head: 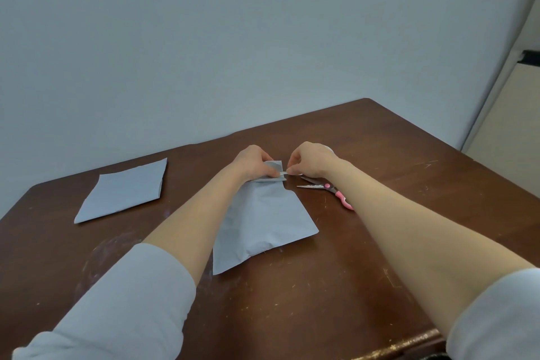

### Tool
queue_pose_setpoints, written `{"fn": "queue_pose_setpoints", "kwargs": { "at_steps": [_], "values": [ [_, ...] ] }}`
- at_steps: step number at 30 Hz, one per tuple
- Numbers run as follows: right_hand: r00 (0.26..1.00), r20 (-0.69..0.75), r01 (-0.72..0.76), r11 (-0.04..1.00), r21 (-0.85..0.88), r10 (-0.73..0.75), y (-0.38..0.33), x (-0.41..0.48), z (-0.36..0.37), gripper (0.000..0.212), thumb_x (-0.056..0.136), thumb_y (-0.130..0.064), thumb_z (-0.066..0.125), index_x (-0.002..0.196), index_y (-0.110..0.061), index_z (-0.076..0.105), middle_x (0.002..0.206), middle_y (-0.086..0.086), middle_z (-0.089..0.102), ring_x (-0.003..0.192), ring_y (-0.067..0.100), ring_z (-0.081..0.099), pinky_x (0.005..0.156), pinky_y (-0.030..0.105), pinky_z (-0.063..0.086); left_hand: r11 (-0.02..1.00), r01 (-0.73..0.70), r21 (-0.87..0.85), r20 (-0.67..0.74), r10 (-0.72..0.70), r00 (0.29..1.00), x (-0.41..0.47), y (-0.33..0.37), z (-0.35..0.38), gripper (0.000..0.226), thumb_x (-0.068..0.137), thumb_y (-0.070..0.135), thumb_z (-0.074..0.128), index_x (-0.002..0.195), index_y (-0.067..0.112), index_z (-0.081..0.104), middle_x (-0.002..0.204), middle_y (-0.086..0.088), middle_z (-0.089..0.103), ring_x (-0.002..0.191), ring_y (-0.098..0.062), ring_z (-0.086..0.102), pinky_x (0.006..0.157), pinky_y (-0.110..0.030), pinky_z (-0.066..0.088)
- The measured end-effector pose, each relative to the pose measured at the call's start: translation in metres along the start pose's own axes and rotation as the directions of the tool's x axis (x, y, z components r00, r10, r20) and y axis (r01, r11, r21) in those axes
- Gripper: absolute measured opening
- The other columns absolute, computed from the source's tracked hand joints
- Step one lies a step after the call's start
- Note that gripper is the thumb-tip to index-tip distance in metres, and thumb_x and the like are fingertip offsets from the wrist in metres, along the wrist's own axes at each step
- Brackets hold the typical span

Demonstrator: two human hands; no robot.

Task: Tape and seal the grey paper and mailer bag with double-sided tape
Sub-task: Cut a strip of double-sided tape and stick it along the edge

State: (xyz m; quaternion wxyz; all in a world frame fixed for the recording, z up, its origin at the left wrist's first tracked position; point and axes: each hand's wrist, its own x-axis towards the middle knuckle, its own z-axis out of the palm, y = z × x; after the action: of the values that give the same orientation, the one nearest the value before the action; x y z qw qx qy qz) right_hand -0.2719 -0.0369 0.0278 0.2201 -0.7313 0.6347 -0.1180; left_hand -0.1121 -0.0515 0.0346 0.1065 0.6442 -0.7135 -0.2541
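Observation:
A grey mailer bag lies in the middle of the brown table, its far flap folded up. My left hand holds that flap at the bag's far end. My right hand pinches a thin white strip of tape at the flap's right edge, thumb and forefinger closed on it. The grey paper lies flat at the left of the table, apart from both hands.
Pink-handled scissors lie just right of the bag, under my right forearm, blades toward the bag. A pale wall stands behind the table. The table's right corner and edge run toward a cream cabinet.

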Motion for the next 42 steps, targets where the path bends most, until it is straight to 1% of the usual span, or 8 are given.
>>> {"fn": "queue_pose_setpoints", "kwargs": {
  "at_steps": [6,12,14,17,22,27,34,42],
  "values": [
    [0.999,-0.033,-0.009,0.999,-0.052,0.007,0.002,0.0,0.001,0.012,0.091,-0.023,0.056,0.09,-0.025,0.068,0.101,0.002,0.07,0.097,0.022,0.063,0.079,0.031,0.049,0.998,0.04,0.052,0.027,-0.042,0.999,0.005,0.005,0.001,0.057,0.069,0.053,0.075,0.108,0.013,0.069,0.096,-0.001,0.064,0.086,-0.018,0.058,0.068,-0.028,0.041],
    [0.999,-0.038,0.002,0.996,-0.092,-0.006,0.005,0.002,0.001,0.017,0.093,-0.023,0.053,0.102,-0.024,0.068,0.112,0.002,0.067,0.104,0.023,0.06,0.079,0.029,0.044,0.998,0.019,0.062,0.029,-0.021,0.999,0.012,0.013,0.007,0.038,0.079,0.033,0.075,0.106,0.006,0.072,0.104,-0.011,0.068,0.077,-0.016,0.05,0.063,-0.026,0.036],
    [0.997,-0.078,-0.008,1.0,-0.022,0.006,0.007,0.002,0.001,0.02,0.091,-0.025,0.058,0.109,-0.024,0.066,0.118,0.003,0.064,0.107,0.023,0.058,0.082,0.03,0.045,0.997,0.032,0.065,0.019,-0.033,0.999,0.013,0.014,0.006,0.036,0.078,0.031,0.076,0.105,0.007,0.072,0.092,-0.009,0.065,0.076,-0.016,0.05,0.062,-0.025,0.037],
    [0.979,-0.177,-0.077,0.988,0.132,0.1,0.01,-0.004,-0.006,0.038,0.089,-0.026,0.061,0.126,-0.024,0.054,0.127,0.005,0.055,0.114,0.025,0.054,0.084,0.035,0.045,0.993,0.056,0.108,-0.002,-0.056,0.998,0.017,0.009,0.005,0.036,0.074,0.034,0.078,0.104,0.014,0.072,0.098,-0.001,0.065,0.087,-0.018,0.056,0.073,-0.028,0.044],
    [0.971,-0.093,-0.214,0.975,0.06,0.219,0.017,-0.025,-0.024,0.023,0.083,-0.026,0.066,0.103,-0.013,0.066,0.099,0.005,0.067,0.087,0.024,0.064,0.069,0.03,0.049,0.988,0.047,0.149,-0.022,-0.044,0.999,0.009,0.007,0.002,0.039,0.077,0.044,0.072,0.11,0.023,0.07,0.108,0.003,0.066,0.101,-0.019,0.059,0.09,-0.036,0.05],
    [0.962,0.004,-0.272,0.956,-0.113,0.274,0.015,-0.056,-0.039,0.032,0.073,-0.026,0.078,0.068,-0.012,0.049,0.065,0.003,0.055,0.062,0.022,0.055,0.057,0.026,0.044,0.981,0.017,0.193,-0.163,0.015,0.986,-0.009,0.019,-0.003,0.042,0.082,0.05,0.066,0.117,0.027,0.063,0.122,0.005,0.062,0.119,-0.018,0.054,0.097,-0.038,0.045],
    [0.951,0.034,-0.289,0.924,-0.251,0.306,0.016,-0.089,-0.028,0.038,0.077,-0.022,0.078,0.065,-0.009,0.045,0.065,0.005,0.049,0.064,0.022,0.054,0.067,0.03,0.047,0.975,-0.048,0.216,-0.22,0.097,0.971,-0.037,0.031,-0.005,0.016,0.087,0.024,0.064,0.101,0.028,0.07,0.116,0.006,0.066,0.112,-0.018,0.058,0.094,-0.038,0.049],
    [0.962,-0.077,-0.269,0.955,-0.126,0.261,0.018,-0.085,-0.02,0.035,0.078,-0.034,0.076,0.081,-0.01,0.05,0.087,0.005,0.057,0.079,0.025,0.057,0.066,0.029,0.046,0.972,-0.062,0.227,-0.23,0.115,0.966,-0.047,0.027,-0.004,0.023,0.091,0.015,0.054,0.1,0.027,0.072,0.117,0.006,0.066,0.109,-0.018,0.059,0.091,-0.036,0.051]
  ]
}}
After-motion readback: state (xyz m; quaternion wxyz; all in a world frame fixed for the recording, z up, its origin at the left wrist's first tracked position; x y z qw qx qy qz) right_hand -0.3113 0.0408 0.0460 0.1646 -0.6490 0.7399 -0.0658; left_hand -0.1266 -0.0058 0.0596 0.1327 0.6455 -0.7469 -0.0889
